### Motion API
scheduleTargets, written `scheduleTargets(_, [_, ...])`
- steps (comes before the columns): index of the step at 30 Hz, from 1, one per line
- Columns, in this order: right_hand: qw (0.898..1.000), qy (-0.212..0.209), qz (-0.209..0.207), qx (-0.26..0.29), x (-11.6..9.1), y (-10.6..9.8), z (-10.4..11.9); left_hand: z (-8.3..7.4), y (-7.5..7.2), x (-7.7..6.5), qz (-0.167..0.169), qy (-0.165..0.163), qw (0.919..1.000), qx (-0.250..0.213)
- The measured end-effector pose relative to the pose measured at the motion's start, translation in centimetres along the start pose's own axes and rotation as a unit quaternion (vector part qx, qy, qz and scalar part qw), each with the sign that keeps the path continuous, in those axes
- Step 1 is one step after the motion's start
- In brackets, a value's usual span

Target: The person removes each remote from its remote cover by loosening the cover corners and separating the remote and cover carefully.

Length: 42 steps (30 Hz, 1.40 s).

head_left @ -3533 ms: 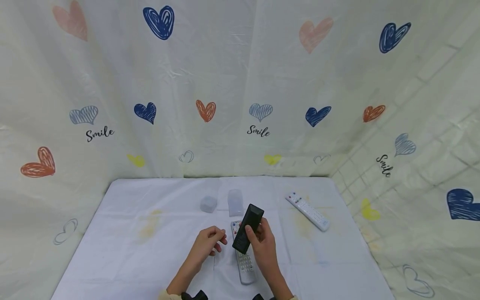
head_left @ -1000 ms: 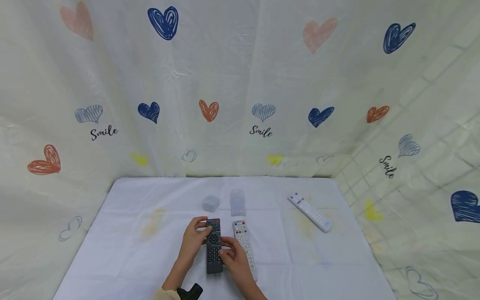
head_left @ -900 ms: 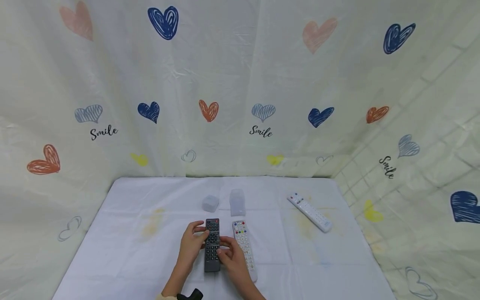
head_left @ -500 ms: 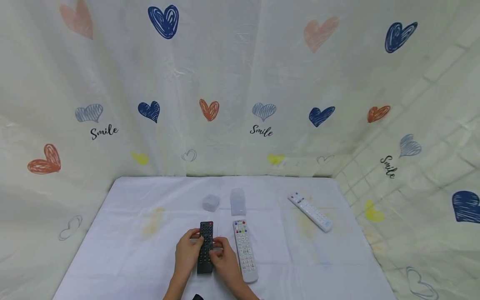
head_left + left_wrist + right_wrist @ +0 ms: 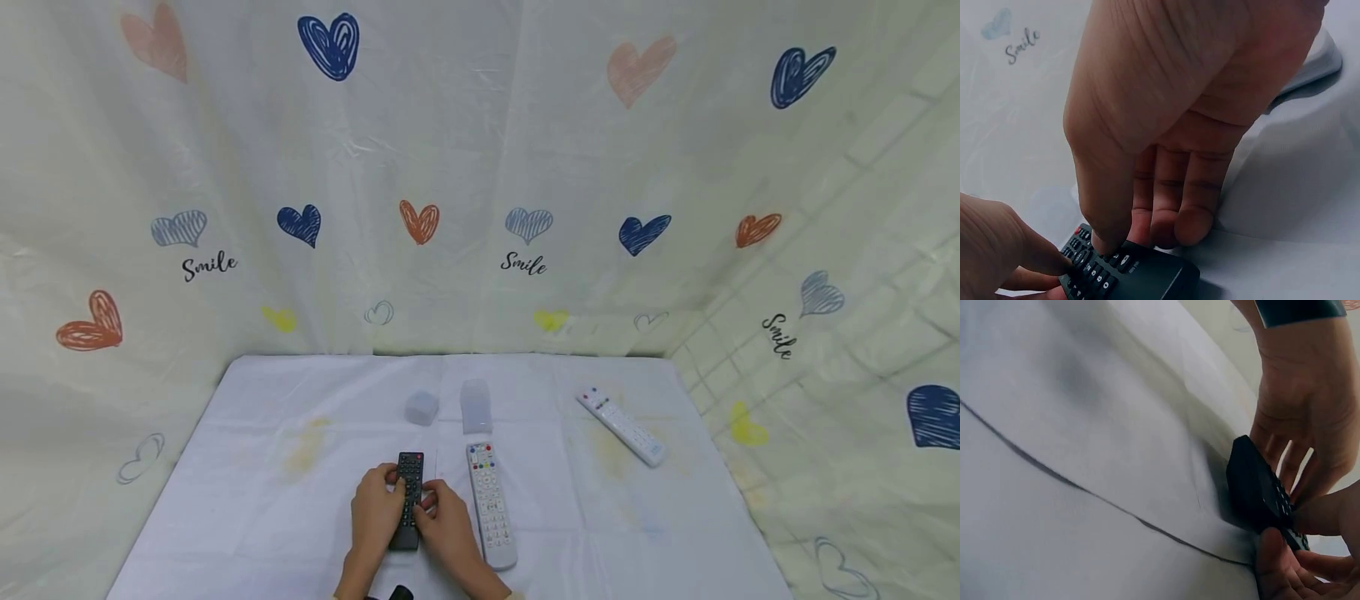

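Note:
A black remote control [image 5: 405, 540], keys up and red button at its far end, is between both hands in the head view. My left hand [image 5: 375, 510] grips its left edge, thumb over the keys. From the right side, my right hand [image 5: 450, 525] pinches it with thumb and fingers. In the left wrist view, thumbs press on the key face of the remote [image 5: 1154, 275]. Its side and near end show dark in the right wrist view, low over the cloth [image 5: 1097, 487]; whether it touches the cloth I cannot tell.
A white remote [image 5: 491, 508] with coloured keys lies right of my right hand. Another white remote [image 5: 621, 425] lies slantwise farther right. Two translucent pieces, a small one [image 5: 422, 407] and a longer one [image 5: 476, 407], are toward the table's back. Behind rises a heart-printed sheet [image 5: 465, 167].
The black remote, earlier held back side up by my right hand over the white remote, has turned keys up and moved left and nearer. My left hand has taken hold of it too.

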State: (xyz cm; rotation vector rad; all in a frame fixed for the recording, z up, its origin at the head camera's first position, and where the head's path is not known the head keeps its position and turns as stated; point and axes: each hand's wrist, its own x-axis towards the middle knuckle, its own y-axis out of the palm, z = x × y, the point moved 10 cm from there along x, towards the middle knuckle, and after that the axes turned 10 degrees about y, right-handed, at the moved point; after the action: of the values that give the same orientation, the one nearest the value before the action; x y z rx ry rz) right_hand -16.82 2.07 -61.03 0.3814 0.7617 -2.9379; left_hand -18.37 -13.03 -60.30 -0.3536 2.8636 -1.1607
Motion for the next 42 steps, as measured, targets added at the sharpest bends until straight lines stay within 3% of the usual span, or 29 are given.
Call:
scheduleTargets(7, [0.999, 0.005, 0.033, -0.002, -0.3, -0.4, 0.0, -0.5, 0.0, -0.1, 0.012, 0.011, 0.9996, 0.022])
scheduleTargets(12, [0.998, 0.003, 0.052, 0.032, -0.8, -1.8, -0.1, -1.2, -1.2, -0.1, -0.008, 0.029, 0.9978, 0.058])
scheduleTargets(17, [0.997, 0.001, 0.050, 0.067, -0.8, -4.5, -0.6, -2.4, -1.9, 0.0, -0.019, 0.048, 0.9964, 0.067])
scheduleTargets(23, [0.997, -0.014, -0.002, 0.078, -0.5, -9.4, -1.1, -5.6, -1.3, 0.2, -0.018, 0.092, 0.9951, 0.032])
scheduleTargets(26, [0.996, -0.006, -0.038, 0.079, -0.2, -12.0, -1.9, -7.7, 0.1, 0.2, 0.004, 0.117, 0.9932, 0.004])
scheduleTargets(30, [0.994, 0.001, -0.091, 0.068, 0.3, -15.4, -3.2, -10.7, 3.0, -0.1, 0.071, 0.140, 0.9862, -0.054])
scheduleTargets(36, [0.985, -0.004, -0.173, 0.027, 0.9, -20.3, -5.0, -14.6, 7.6, -1.0, 0.176, 0.164, 0.9578, -0.157])
scheduleTargets(42, [0.975, 0.001, -0.222, 0.000, 1.7, -24.4, -7.4, -16.9, 11.5, -1.5, 0.234, 0.161, 0.9261, -0.248])
